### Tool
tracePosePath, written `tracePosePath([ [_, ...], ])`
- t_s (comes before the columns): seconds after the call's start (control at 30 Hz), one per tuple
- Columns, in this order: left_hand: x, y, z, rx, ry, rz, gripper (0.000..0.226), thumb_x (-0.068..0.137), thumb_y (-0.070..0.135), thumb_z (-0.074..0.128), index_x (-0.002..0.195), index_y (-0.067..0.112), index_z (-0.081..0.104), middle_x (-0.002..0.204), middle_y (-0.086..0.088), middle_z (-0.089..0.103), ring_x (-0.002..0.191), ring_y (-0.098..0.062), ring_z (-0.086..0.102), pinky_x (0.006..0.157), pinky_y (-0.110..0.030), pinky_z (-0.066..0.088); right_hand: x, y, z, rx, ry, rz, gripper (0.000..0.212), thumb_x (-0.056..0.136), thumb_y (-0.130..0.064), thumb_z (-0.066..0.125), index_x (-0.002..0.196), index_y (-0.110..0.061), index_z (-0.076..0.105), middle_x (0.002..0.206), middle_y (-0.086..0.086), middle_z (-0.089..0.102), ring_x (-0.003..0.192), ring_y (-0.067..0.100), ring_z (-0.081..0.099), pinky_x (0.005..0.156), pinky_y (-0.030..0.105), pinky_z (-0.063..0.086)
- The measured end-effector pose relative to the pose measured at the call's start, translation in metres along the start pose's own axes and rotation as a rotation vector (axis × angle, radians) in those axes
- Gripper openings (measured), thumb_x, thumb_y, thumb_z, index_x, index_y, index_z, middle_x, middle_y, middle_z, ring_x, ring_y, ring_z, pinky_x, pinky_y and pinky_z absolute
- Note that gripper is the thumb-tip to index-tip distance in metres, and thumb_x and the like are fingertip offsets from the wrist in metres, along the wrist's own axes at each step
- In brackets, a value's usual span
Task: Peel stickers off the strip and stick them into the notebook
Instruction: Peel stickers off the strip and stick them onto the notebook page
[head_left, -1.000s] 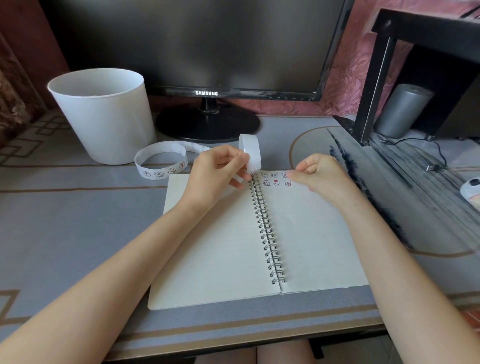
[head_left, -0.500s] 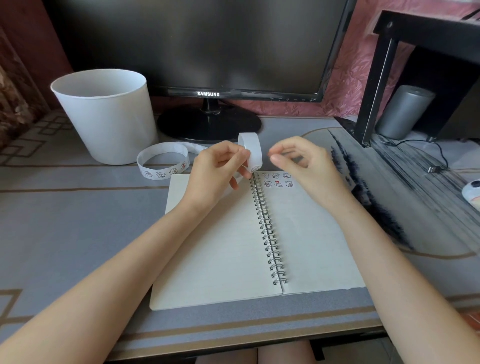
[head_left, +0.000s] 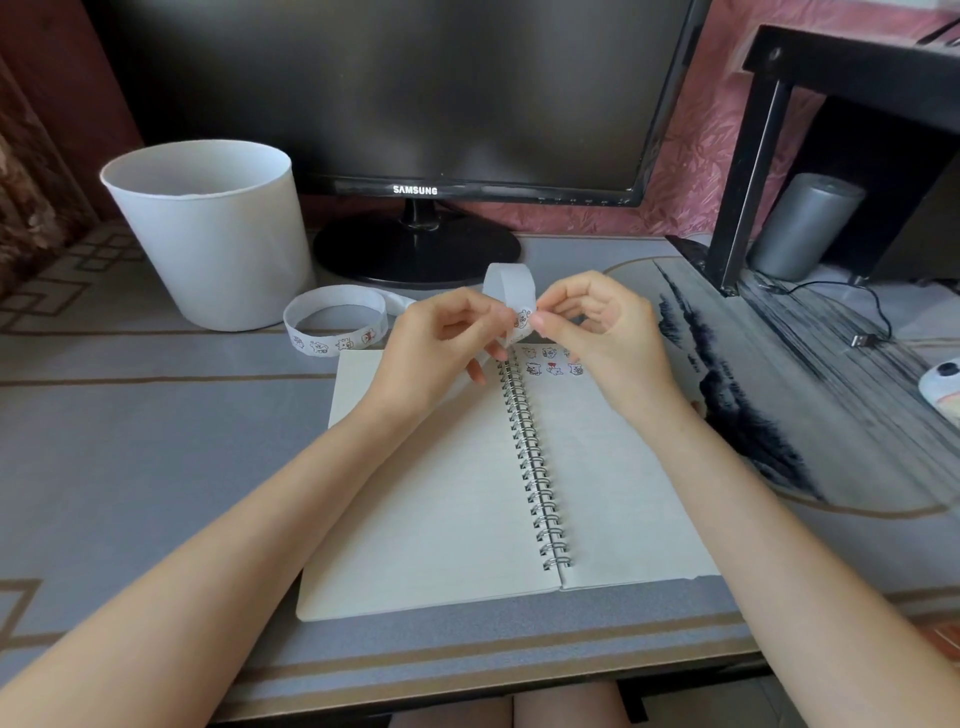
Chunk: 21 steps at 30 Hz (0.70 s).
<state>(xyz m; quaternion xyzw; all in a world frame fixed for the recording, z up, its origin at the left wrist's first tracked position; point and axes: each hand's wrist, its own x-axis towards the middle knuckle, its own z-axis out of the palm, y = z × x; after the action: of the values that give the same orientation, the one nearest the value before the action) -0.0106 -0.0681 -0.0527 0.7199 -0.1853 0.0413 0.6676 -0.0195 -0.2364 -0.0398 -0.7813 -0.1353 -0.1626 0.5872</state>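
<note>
**Operator:** While the left hand pinches the long white paper sticker strip just above the top of the open spiral-bound notebook with pale lined pages, I see the right hand with thumb and forefinger closed on the small cartoon sticker at the strip's lower end.

**Colleague:** So both grips are holding something?

**Operator:** Yes, the left on the strip, the right narrow on the sticker's edge. The rest of the strip curls back onto the grey worktop beside the white round plastic bin.

**Colleague:** How would you peel it well?

**Operator:** I'd keep the backing taut and lift the sticker from one corner slowly and at a low angle, so it doesn't tear or fold on itself. Then I'd place it next to the stuck-down stickers on the right page.
</note>
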Motion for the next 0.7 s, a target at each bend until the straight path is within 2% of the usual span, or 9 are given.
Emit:
tracePosePath([
  [0.13,0.0004,-0.0037,0.0009,0.062,-0.006,0.022,0.008,0.087,0.01,0.067,0.082,0.015,0.066,0.061,0.008,0.065,0.058,-0.004,0.06,0.048,-0.02,0.047,-0.0009,-0.002,0.0012,0.004,-0.025,-0.009,0.016,0.08,-0.002,0.071,0.081,-0.017,0.067,0.075,-0.002,0.068,0.068,0.007,0.059,0.058,0.011,0.042],
  [0.23,0.0005,-0.0035,0.0005,0.059,0.001,0.037,0.005,0.087,0.009,0.067,0.085,0.013,0.067,0.062,0.008,0.065,0.059,-0.005,0.06,0.048,-0.019,0.046,-0.0014,-0.0022,0.0018,0.0,-0.045,-0.01,0.017,0.081,-0.001,0.069,0.083,-0.018,0.068,0.077,-0.002,0.068,0.067,0.004,0.059,0.057,0.01,0.041],
  [0.37,-0.0005,-0.0034,0.0004,0.091,-0.001,0.049,0.004,0.088,0.009,0.066,0.09,0.008,0.069,0.064,0.008,0.064,0.061,-0.004,0.06,0.05,-0.02,0.046,-0.0014,-0.001,0.0015,-0.015,-0.043,-0.021,0.021,0.081,-0.001,0.069,0.081,-0.022,0.068,0.074,-0.008,0.069,0.069,0.006,0.06,0.06,0.015,0.045],
  [0.47,-0.0019,-0.0028,0.0015,0.093,0.011,0.04,0.004,0.089,0.009,0.065,0.087,0.01,0.069,0.063,0.01,0.063,0.06,-0.002,0.059,0.053,-0.022,0.049,-0.0017,-0.001,0.0021,-0.038,-0.046,-0.025,0.021,0.081,-0.002,0.069,0.08,-0.023,0.067,0.076,-0.004,0.069,0.071,0.01,0.061,0.057,0.018,0.046],
  [0.57,-0.0027,-0.002,0.003,0.068,0.023,0.024,0.008,0.089,0.009,0.065,0.083,0.012,0.069,0.065,0.005,0.063,0.062,-0.005,0.06,0.055,-0.023,0.052,-0.0019,0.0003,0.0022,-0.051,-0.054,-0.032,0.019,0.082,-0.003,0.069,0.081,-0.021,0.066,0.078,-0.001,0.069,0.072,0.011,0.061,0.063,0.024,0.048],
  [0.7,-0.0031,-0.0008,0.0026,0.034,0.011,0.011,0.011,0.092,0.011,0.061,0.083,0.01,0.069,0.07,-0.002,0.065,0.065,-0.011,0.063,0.055,-0.024,0.052,-0.0028,0.0001,0.0029,-0.096,-0.065,-0.019,0.014,0.082,-0.003,0.068,0.083,-0.017,0.067,0.075,-0.007,0.066,0.064,0.001,0.055,0.057,0.012,0.038],
])
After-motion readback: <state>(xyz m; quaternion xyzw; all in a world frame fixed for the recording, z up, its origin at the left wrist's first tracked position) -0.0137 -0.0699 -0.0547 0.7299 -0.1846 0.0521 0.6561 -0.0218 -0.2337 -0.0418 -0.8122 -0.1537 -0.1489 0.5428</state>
